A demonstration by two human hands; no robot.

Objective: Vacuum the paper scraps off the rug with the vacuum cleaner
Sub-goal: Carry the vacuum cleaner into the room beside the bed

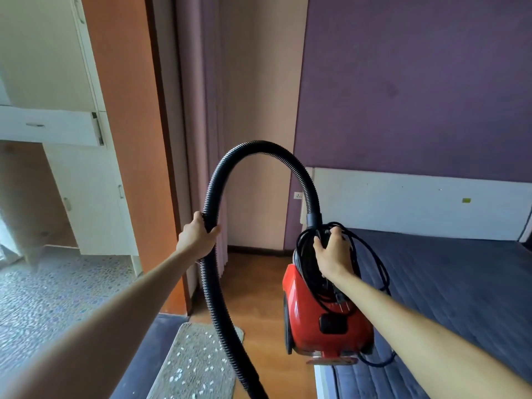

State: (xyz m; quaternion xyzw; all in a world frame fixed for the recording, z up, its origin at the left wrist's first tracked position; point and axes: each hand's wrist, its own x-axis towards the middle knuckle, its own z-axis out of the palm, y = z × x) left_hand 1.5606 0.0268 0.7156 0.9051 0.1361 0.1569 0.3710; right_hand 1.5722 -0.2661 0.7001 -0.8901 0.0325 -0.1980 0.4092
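**Vacuum Cleaner Lifted, Both Hands Engaged**

The dark blue quilted mattress (446, 283) occupies the right side. Beside its edge, the red canister vacuum cleaner (299, 309) hangs from the right hand (331, 251), whose fingers are curled round the top handle and the coiled black power cord (306, 263). The black ribbed hose (259, 146) arches up from the canister, and the left hand (198, 234) is wrapped round it. The grey rectangular rug (195, 355) lies on the wooden floor (259, 298) below, dotted with white paper scraps (179, 370).
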